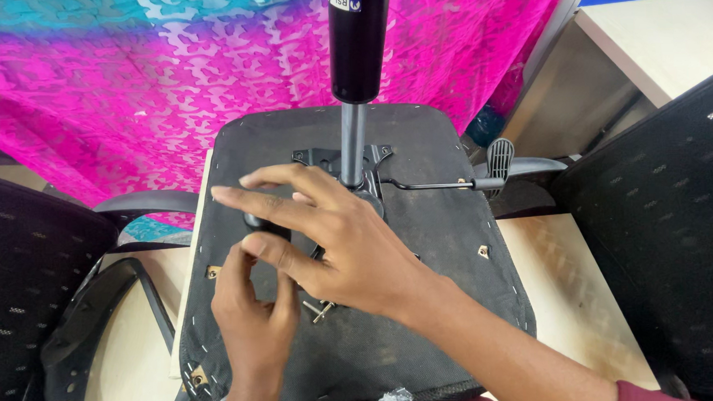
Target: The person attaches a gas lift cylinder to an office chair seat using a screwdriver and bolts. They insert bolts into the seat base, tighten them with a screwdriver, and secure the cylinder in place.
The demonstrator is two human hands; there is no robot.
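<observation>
An office chair seat [448,244] lies upside down on a light wooden table, its black fabric underside facing up. A metal mechanism plate [322,157] with a gas cylinder [355,54] stands upright at its centre. My right hand [326,235] reaches across the mechanism with fingers spread, thumb and fingers around a small black part [262,225]. My left hand [252,312] is just below it, fingertips curled up against the same part. Loose screws [320,310] lie on the seat beside my left hand. A lever with a grey paddle [498,159] sticks out to the right.
Black mesh chair backs stand at the left [19,275] and right [667,225]. A detached black armrest [95,336] lies at lower left on the table [564,287]. A pink and teal patterned cloth [123,82] hangs behind. A beige cabinet [649,39] stands at upper right.
</observation>
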